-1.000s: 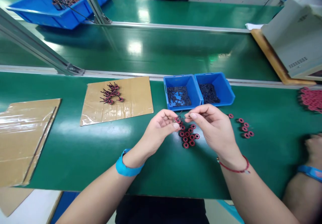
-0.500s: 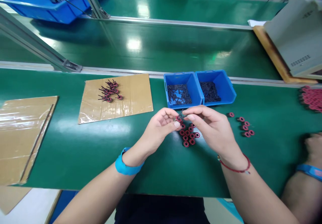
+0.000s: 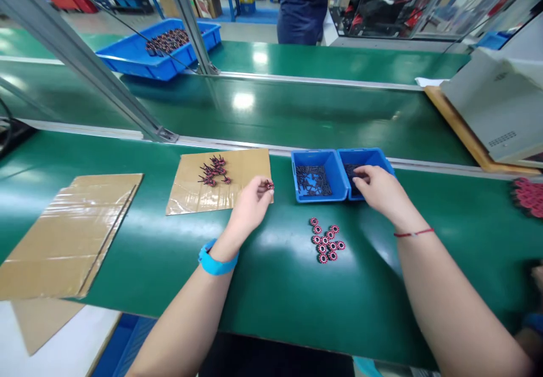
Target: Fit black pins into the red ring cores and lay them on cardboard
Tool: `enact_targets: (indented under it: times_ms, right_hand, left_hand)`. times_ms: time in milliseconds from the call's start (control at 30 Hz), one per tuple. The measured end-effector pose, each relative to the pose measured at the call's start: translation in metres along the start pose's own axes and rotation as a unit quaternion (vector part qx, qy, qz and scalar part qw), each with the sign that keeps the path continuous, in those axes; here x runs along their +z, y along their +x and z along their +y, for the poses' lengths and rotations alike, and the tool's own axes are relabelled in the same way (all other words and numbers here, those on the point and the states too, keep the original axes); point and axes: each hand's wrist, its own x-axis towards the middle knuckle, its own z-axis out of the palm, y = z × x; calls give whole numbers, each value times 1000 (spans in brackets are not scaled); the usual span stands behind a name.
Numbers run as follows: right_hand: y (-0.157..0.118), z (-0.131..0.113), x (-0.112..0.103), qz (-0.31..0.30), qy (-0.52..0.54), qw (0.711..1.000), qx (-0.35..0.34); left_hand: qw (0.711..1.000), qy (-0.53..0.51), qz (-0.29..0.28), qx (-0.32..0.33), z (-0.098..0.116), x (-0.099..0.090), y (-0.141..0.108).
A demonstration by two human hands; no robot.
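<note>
Fingers of the left hand grip a red-and-black ring at the edge of a cardboard sheet. Right hand is over the right blue bin; its fingers' hold cannot be told.

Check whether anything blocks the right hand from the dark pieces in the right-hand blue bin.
Nothing visible does. The right-hand blue bin is open on top, and the right hand is at the dark pieces inside. It hides some of them, so I can't tell whether it touches them.
</note>
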Motion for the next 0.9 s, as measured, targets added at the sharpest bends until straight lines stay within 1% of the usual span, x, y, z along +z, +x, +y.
enact_targets:
  times_ms: [67,200,300,367,433,500,533,567,600,633,667,700,733,767,800,833,900]
  right_hand:
    - [13,5,4,-44,-36,998,1]
    - [26,6,11,-82,-59,995,16]
    - [27,4,12,-77,-66,995,22]
    - [25,2,11,-66,-64,995,27]
    - [21,0,9,-52,-56,997,31]
    - [17,-2,8,-35,-43,998,36]
    - [15,-3,7,-27,-36,998,37]
    - [13,-5,6,-19,-28,999,39]
    - [12,-6,5,-13,-22,999,41]
    - [11,-7,4,-8,-17,999,43]
    - [10,-8,3,-1,-10,999,46]
    - [9,-8,2,10,2,999,47]
    - [8,-8,1,27,20,998,48]
    - [6,-8,1,46,45,997,47]
    - [4,-7,0,68,78,993,47]
    - [1,-6,0,90,116,988,46]
    - [-8,-5,0,118,193,973,46]
  left_hand:
    - [991,127,34,-8,-10,-9,5]
    - [971,219,81,-50,-23,-25,10]
    - [954,263,117,-82,-26,-35,11]
    - [942,287,143,-94,-23,-38,11]
    - [933,305,173,-83,-16,-38,9]
    - [934,298,192,-39,-5,-31,4]
    - [943,280,181,-12,1,-26,0]
    - [955,255,147,16,6,-19,-5]
    - [970,225,87,42,12,-12,-11]
    - [979,193,1,67,16,-4,-18]
    - [977,164,-100,97,20,3,-25]
    - [963,143,-190,126,23,11,-31]
    - [945,131,-258,154,25,18,-37]
    - [930,129,-297,174,27,25,-43]
    - [922,135,-311,185,28,31,-48]
    - [922,146,-306,185,29,37,-51]
    - [935,162,-269,167,31,47,-56]
